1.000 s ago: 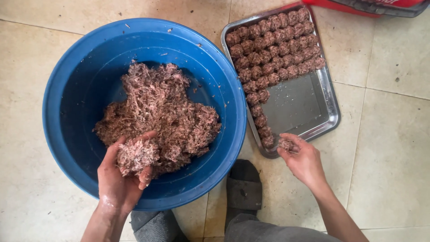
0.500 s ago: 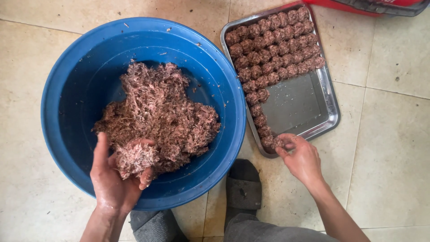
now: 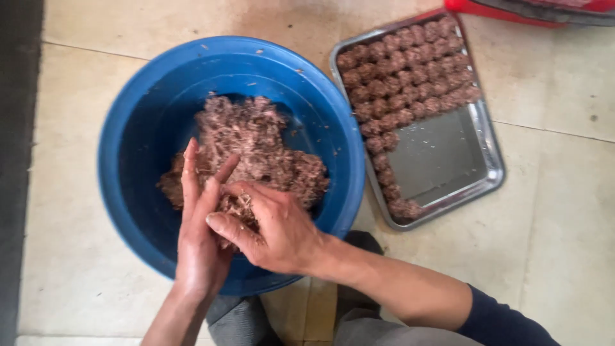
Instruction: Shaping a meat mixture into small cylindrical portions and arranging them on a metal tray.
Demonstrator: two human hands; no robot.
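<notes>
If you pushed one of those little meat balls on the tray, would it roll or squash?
Probably squash a little: the meat balls look soft, like the shredded mince in the blue basin. Rolling seems unlikely, since they sit packed in touching rows on the flat metal tray. Likely sticky too.

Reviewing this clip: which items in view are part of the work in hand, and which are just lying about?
In use:
left hand
right hand
minced meat mix
round blue plastic basin
rectangular steel tray
rolled meatballs

Lying about:
red plastic object at the top edge
</notes>
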